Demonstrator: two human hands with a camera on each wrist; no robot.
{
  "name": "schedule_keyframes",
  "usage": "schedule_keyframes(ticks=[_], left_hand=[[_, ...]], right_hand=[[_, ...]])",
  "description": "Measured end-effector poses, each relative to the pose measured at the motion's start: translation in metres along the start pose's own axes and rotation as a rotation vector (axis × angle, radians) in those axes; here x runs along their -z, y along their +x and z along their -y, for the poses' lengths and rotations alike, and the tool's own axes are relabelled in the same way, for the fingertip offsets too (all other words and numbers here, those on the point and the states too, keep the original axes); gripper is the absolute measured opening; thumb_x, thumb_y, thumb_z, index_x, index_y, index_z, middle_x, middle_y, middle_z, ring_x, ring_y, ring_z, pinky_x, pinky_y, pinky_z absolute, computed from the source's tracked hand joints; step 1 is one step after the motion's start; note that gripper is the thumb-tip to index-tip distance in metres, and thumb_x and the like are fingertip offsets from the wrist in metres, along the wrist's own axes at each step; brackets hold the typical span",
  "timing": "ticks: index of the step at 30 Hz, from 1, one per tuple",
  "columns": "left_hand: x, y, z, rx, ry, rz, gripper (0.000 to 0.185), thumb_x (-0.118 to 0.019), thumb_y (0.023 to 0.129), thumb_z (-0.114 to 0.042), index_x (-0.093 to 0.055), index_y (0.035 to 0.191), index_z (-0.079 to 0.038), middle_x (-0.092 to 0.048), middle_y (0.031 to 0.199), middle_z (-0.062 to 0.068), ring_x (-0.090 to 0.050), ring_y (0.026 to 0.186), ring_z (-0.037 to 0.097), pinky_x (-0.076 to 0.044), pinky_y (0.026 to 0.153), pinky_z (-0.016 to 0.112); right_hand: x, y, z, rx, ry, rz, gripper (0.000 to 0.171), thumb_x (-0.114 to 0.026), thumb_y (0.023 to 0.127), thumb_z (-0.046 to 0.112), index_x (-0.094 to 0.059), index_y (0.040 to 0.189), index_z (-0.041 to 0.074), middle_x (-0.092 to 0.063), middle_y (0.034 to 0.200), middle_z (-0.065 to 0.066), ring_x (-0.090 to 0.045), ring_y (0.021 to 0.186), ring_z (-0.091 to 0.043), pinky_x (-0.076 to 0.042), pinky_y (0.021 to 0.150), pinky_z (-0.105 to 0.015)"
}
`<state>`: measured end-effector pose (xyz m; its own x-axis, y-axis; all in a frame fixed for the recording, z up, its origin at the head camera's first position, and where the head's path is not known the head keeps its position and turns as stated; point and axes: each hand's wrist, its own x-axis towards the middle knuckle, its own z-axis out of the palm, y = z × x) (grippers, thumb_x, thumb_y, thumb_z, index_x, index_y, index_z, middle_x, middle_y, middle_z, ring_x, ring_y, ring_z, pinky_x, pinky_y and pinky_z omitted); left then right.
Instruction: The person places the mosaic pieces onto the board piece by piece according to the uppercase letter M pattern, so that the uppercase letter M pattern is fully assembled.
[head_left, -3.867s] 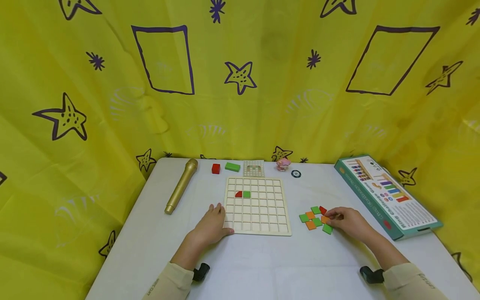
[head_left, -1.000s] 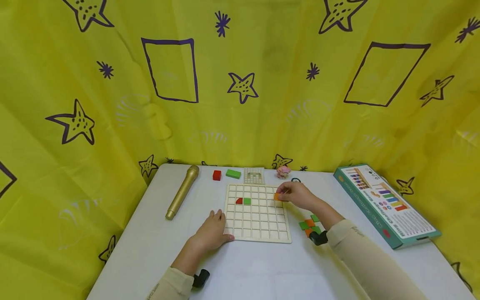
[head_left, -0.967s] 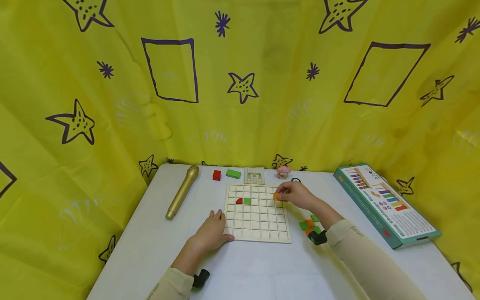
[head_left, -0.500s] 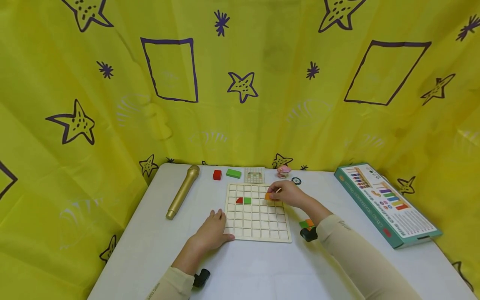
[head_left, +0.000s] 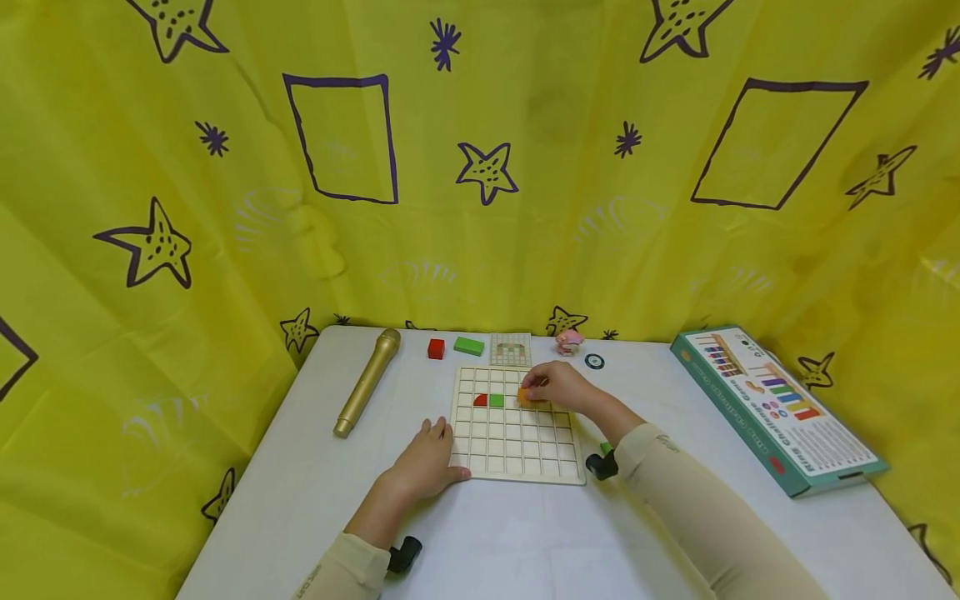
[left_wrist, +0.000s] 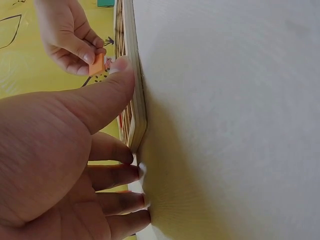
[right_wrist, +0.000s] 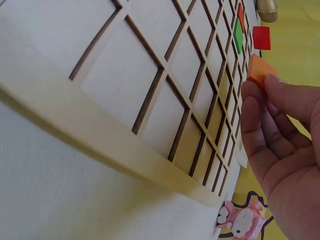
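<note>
A pale wooden grid board [head_left: 518, 452] lies on the table, with a red tile with one curved side [head_left: 481, 401] and a green square tile [head_left: 497, 401] side by side in one of its rows. My left hand [head_left: 422, 461] rests at the board's near left corner; in the left wrist view its thumb [left_wrist: 112, 92] touches the board's edge. Between thumb and fingers, my right hand [head_left: 558, 386] pinches an orange square tile [right_wrist: 259, 69]. That tile is held over the board, to the right of the green one. In the right wrist view it looks tilted, raised off the grid.
Behind the board stand a red block [head_left: 436, 349], a green block [head_left: 468, 346], a patterned card [head_left: 511, 350], a pink figurine [head_left: 569, 342] and a round disc [head_left: 594, 362]. A gold microphone [head_left: 367, 383] lies left, a game box [head_left: 780, 408] right. The right forearm mostly hides the loose tiles.
From the loose tiles on the right, my right hand has carried the orange tile to the board, then leftward along the row toward the green tile. My left hand keeps its place.
</note>
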<state>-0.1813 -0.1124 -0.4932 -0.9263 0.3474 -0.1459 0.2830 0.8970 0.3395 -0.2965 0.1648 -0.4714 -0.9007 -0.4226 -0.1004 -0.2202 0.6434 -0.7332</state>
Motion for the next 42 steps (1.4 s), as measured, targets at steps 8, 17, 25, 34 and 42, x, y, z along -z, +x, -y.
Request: schedule_keyframes(ticks=[8,17,25,34,42], left_hand=[[0.000,0.000,-0.001,0.007,-0.010,0.005,0.087,-0.075,0.089,-0.043,-0.041,0.145,0.014,-0.036,0.154,0.028,-0.028,0.145,0.048,-0.032,0.115,0.052],[0.000,0.000,0.000,0.003,-0.022,0.005,0.087,-0.075,0.089,-0.043,-0.042,0.145,0.014,-0.036,0.154,0.028,-0.028,0.145,0.048,-0.032,0.115,0.052],[0.001,0.000,-0.001,0.000,-0.015,0.004,0.087,-0.075,0.088,-0.043,-0.042,0.145,0.014,-0.037,0.154,0.029,-0.028,0.144,0.048,-0.032,0.115,0.052],[0.000,0.002,0.000,0.006,-0.012,0.011,0.088,-0.075,0.088,-0.044,-0.041,0.146,0.013,-0.036,0.155,0.028,-0.027,0.145,0.048,-0.032,0.115,0.051],[0.000,0.003,0.000,0.009,-0.001,0.011,0.088,-0.075,0.088,-0.044,-0.041,0.146,0.013,-0.036,0.155,0.028,-0.028,0.145,0.048,-0.032,0.115,0.051]], right_hand=[[-0.010,0.007,0.002,0.025,-0.033,0.020,0.004,-0.073,0.093,0.010,-0.073,0.097,0.009,-0.069,0.092,0.002,-0.057,0.087,-0.018,-0.049,0.081,-0.034],[-0.016,0.012,0.003,0.015,-0.060,0.030,0.003,-0.072,0.094,0.010,-0.073,0.096,0.009,-0.069,0.089,0.003,-0.056,0.082,-0.017,-0.048,0.074,-0.032],[-0.019,0.016,0.002,0.014,-0.091,0.027,0.004,-0.073,0.093,0.012,-0.073,0.096,0.009,-0.068,0.088,0.003,-0.056,0.081,-0.016,-0.049,0.075,-0.032],[-0.021,0.018,0.006,0.001,-0.137,0.028,0.004,-0.073,0.093,0.009,-0.075,0.096,0.008,-0.069,0.091,0.001,-0.058,0.079,-0.015,-0.050,0.071,-0.030],[-0.022,0.019,0.009,-0.021,-0.155,0.023,0.004,-0.072,0.093,0.008,-0.075,0.094,0.010,-0.068,0.093,0.001,-0.057,0.083,-0.016,-0.051,0.075,-0.032]])
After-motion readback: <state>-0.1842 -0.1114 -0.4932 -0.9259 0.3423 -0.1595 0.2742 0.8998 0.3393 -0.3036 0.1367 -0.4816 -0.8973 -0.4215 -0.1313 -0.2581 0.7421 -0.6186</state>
